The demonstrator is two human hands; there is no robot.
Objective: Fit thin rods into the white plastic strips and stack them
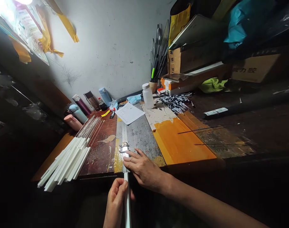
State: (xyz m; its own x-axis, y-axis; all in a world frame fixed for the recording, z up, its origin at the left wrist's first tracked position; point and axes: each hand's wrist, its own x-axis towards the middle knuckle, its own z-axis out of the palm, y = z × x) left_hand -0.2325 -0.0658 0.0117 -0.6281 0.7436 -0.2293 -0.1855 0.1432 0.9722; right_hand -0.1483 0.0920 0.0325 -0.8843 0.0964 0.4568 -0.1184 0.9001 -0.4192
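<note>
Background carton [256, 67] reads “力胶”; strip [127, 202] held

White strip [127, 204], straight, far end near metal fixture [125, 148].

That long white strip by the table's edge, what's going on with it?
The person's left hand grips the white strip at the front edge of the table. The right hand rests over a metal fixture in line with it. To the left lies a pile of similar white pieces, with thin rods beyond.
</note>
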